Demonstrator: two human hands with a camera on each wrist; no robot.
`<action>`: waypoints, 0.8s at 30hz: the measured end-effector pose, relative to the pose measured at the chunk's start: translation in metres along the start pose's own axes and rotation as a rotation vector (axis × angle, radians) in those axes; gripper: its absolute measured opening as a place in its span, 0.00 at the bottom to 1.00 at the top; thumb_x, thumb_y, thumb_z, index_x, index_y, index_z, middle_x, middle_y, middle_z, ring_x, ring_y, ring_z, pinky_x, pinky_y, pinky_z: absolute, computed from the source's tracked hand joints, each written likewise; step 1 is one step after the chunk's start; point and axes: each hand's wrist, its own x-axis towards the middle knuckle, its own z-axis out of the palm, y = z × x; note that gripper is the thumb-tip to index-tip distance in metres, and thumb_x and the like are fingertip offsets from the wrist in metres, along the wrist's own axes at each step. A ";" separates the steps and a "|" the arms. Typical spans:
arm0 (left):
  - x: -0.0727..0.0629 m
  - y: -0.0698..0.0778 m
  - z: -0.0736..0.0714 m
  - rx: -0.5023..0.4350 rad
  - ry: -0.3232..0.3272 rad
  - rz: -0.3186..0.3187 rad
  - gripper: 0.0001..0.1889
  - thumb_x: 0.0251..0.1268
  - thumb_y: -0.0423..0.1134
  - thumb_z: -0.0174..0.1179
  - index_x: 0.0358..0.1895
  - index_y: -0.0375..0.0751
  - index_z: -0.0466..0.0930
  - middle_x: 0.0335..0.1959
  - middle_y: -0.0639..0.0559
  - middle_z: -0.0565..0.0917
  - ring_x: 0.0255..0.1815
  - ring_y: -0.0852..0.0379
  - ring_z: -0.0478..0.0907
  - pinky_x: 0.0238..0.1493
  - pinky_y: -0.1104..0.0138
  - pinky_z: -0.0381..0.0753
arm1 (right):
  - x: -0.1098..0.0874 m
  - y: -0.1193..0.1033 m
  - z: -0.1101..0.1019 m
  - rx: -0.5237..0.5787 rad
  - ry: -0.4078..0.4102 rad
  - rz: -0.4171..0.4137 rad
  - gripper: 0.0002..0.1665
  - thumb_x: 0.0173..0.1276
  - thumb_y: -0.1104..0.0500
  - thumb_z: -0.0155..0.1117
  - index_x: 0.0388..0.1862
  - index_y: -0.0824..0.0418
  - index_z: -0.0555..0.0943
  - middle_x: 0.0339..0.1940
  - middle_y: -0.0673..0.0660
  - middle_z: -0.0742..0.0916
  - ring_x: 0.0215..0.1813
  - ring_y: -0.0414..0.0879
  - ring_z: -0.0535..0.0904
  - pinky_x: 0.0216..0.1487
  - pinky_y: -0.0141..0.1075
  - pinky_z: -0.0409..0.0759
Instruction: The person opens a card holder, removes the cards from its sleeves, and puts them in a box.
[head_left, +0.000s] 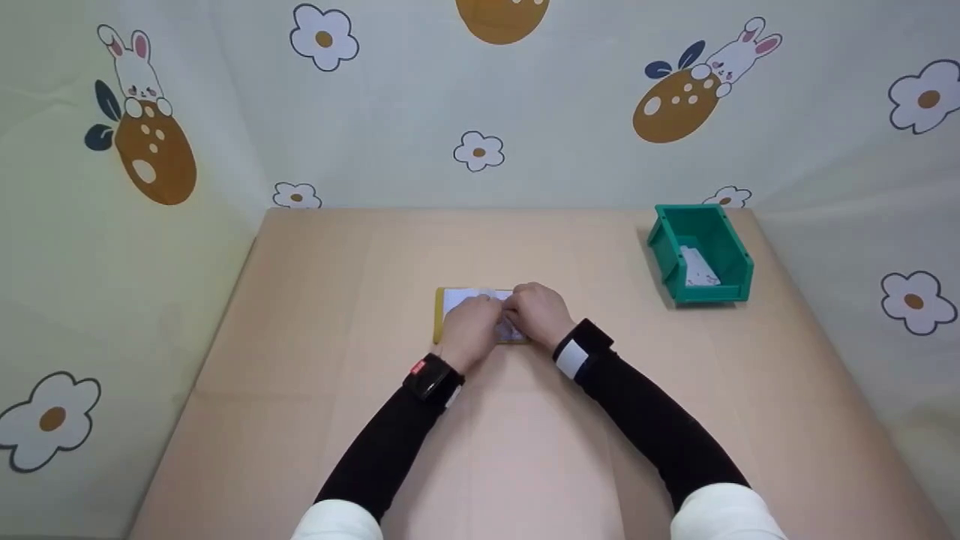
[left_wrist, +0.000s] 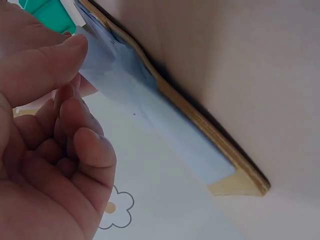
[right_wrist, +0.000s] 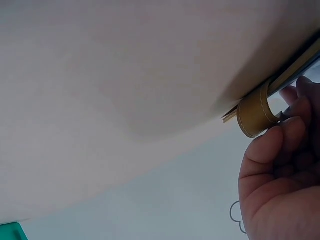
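Observation:
A yellow-brown card holder [head_left: 439, 319] lies spread on the table in front of me, with pale clear sleeves [left_wrist: 175, 135] inside its cover. My left hand [head_left: 471, 330] pinches the edge of a sleeve between thumb and index finger, its other fingers curled below. My right hand [head_left: 540, 311] grips the holder's right part, its fingertips meeting the left ones over the sleeves. Beside the right fingers, a stitched leather strap [right_wrist: 255, 112] loops out from the cover's edge. The hands hide much of the holder's middle and right side.
A green bin [head_left: 739, 274] stands at the back right of the table [head_left: 337, 300], with a white card [head_left: 697, 268] leaning inside. Cloth walls [head_left: 390, 112] printed with rabbits and flowers close off the back and both sides.

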 end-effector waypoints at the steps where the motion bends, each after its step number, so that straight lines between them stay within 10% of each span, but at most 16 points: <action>1: 0.000 0.000 0.000 0.005 0.000 -0.002 0.03 0.63 0.29 0.60 0.34 0.38 0.83 0.33 0.44 0.83 0.37 0.44 0.81 0.34 0.54 0.81 | 0.000 0.000 0.000 -0.002 0.003 0.000 0.05 0.63 0.61 0.70 0.30 0.55 0.90 0.23 0.53 0.80 0.30 0.49 0.77 0.32 0.42 0.77; 15: -0.006 -0.006 -0.005 -0.028 0.012 0.001 0.06 0.55 0.30 0.66 0.36 0.35 0.81 0.34 0.44 0.82 0.38 0.45 0.80 0.40 0.55 0.79 | -0.002 0.004 -0.003 -0.055 0.022 0.007 0.03 0.64 0.63 0.69 0.33 0.58 0.89 0.24 0.54 0.80 0.31 0.52 0.78 0.33 0.46 0.78; 24: -0.014 -0.011 -0.013 -0.053 0.065 -0.144 0.06 0.54 0.32 0.67 0.30 0.36 0.78 0.29 0.45 0.79 0.32 0.47 0.78 0.31 0.54 0.78 | -0.003 0.005 -0.005 -0.081 0.004 0.029 0.04 0.63 0.63 0.69 0.36 0.60 0.89 0.25 0.55 0.80 0.32 0.52 0.79 0.34 0.46 0.78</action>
